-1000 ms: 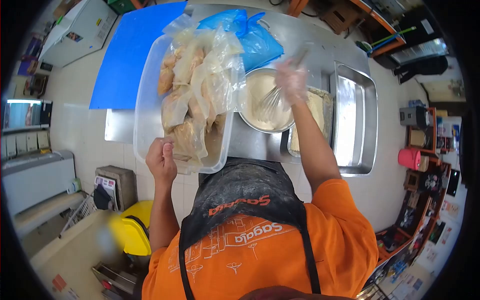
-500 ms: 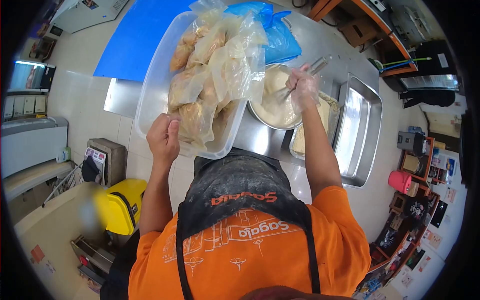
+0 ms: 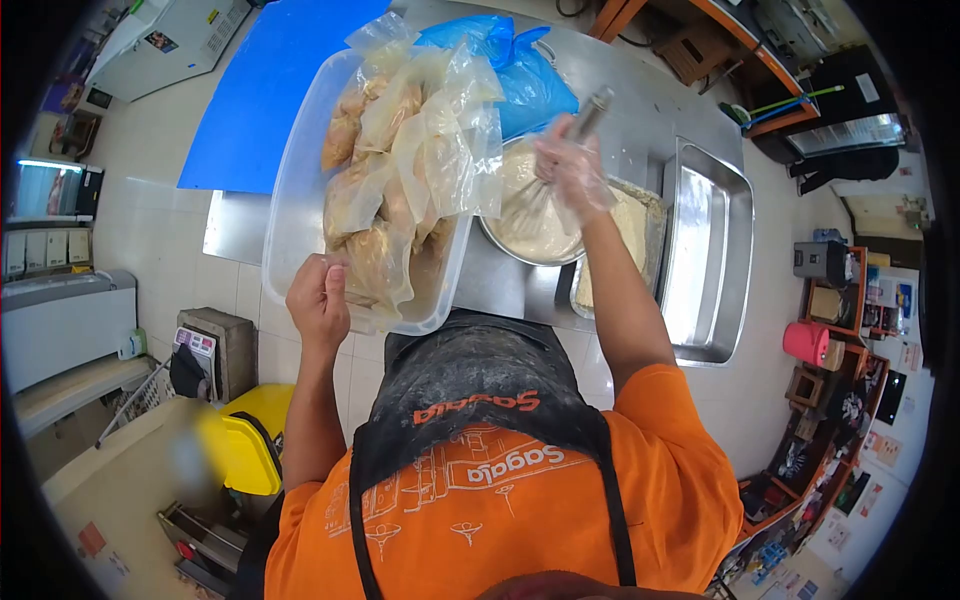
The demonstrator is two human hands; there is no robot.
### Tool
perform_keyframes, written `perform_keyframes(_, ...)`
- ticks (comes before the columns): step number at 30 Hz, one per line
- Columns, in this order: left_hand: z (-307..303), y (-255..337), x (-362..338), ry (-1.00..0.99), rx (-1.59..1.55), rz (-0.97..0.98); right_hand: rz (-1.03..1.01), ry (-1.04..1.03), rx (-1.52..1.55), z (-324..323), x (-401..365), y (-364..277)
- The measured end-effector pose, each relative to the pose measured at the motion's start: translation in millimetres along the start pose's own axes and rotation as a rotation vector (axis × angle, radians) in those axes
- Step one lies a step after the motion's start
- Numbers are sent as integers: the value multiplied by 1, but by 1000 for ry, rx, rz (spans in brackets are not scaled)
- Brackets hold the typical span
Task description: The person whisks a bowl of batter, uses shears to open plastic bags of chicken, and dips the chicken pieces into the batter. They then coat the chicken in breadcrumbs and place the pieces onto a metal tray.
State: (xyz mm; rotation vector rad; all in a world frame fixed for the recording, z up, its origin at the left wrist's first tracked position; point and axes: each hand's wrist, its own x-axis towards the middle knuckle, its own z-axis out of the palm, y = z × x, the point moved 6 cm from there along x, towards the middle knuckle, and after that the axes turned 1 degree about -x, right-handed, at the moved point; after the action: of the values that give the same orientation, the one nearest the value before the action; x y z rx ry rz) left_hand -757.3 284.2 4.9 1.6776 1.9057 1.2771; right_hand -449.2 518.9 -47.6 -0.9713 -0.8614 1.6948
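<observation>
- Since half a second ago, the right hand point(image 3: 572, 168) has swung left over the bowl and the whisk handle stands more upright. The left hand has kept its grip on the tub.
- Right hand, in a clear disposable glove: fingers clamped round the whisk point(image 3: 526, 207).
- Whisk axis: handle up and right of the fingers, wire head down and left of them, in pale batter in the steel mixing bowl point(image 3: 520, 262) just below the fingers.
- Left hand point(image 3: 320, 300): fingers closed on the near rim of the clear plastic tub point(image 3: 295, 190), with bagged chicken pieces point(image 3: 400, 170) heaped beyond them.
- Nearer hand: the right is over the bowl; the left is well apart, with the tub between.
- Edges: left of the right fingers, loose bag plastic hangs by the bowl rim, leaving little room. To their right lies a breading tray point(image 3: 630, 225), just beside the bowl, then an empty steel tray point(image 3: 705, 250). Beyond them is a blue plastic bag point(image 3: 520, 70).
</observation>
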Motion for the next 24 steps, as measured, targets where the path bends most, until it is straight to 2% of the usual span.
perform_keyframes(1,1,1,1,-4,1,0,2,49,-35,12,0,2)
perform_keyframes(2,2,2,1,-10,-6,2,-32,-19,3,16,9,7)
perform_keyframes(5,0,1,1,-13,-18,4,-207,50,-43,-1,44,13)
perform_keyframes(8,-3,-4,-3,1,-21,-3,-519,32,-128,-29,45,4)
perform_keyframes(11,-4,-4,-4,6,-5,-17,-424,-131,-485,-35,19,-12)
perform_keyframes(12,-4,-3,-3,7,4,-11,-400,-218,-512,-30,17,-15)
perform_keyframes(15,-3,-1,-3,17,13,11,-19,-132,-606,-28,15,-2)
perform_keyframes(18,-3,1,-1,13,16,30,245,62,-390,-10,14,25)
perform_keyframes(21,-3,0,0,8,12,30,33,27,-4,-27,50,33)
perform_keyframes(24,-2,0,-1,22,-11,20,-390,285,236,-66,51,7)
